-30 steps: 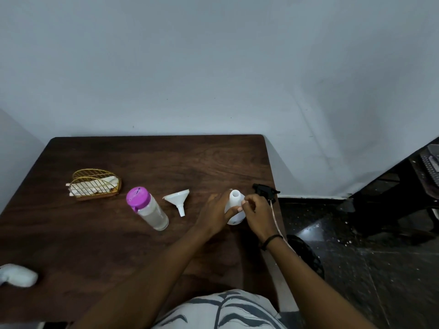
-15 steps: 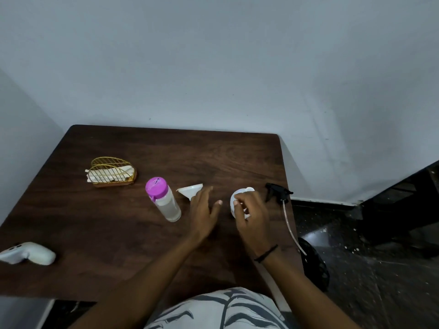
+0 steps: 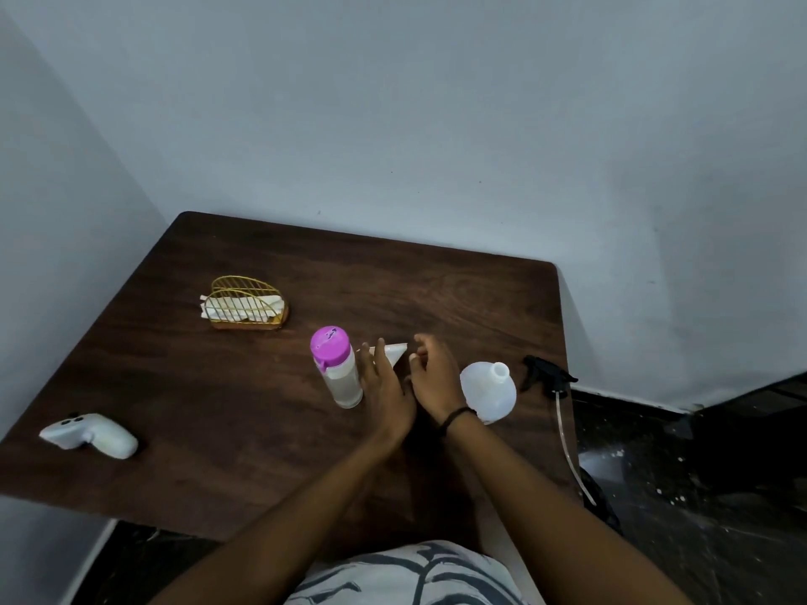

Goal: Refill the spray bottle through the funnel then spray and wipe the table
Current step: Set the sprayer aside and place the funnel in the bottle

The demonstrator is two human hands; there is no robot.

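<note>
The white spray bottle [image 3: 489,393] stands uncapped on the dark wooden table [image 3: 218,473], just right of my right wrist. Its black spray head [image 3: 546,375] lies by the table's right edge, with the tube hanging off. The white funnel [image 3: 395,350] lies on its side between my hands, partly hidden. My left hand [image 3: 384,386] reaches over it with straight fingers. My right hand [image 3: 432,373] is at the funnel's right end, fingers loosely bent and holding nothing that I can see. A clear refill bottle with a pink cap [image 3: 336,369] stands just left of my left hand.
A gold wire holder with white napkins [image 3: 244,305] sits at the back left. A white controller [image 3: 89,434] lies near the front left edge. Walls close the table at the back and left; dark floor lies to the right.
Both hands have left the spray bottle and moved left to the funnel. The bottle now stands alone. The camera has swung so that the table sits further right.
</note>
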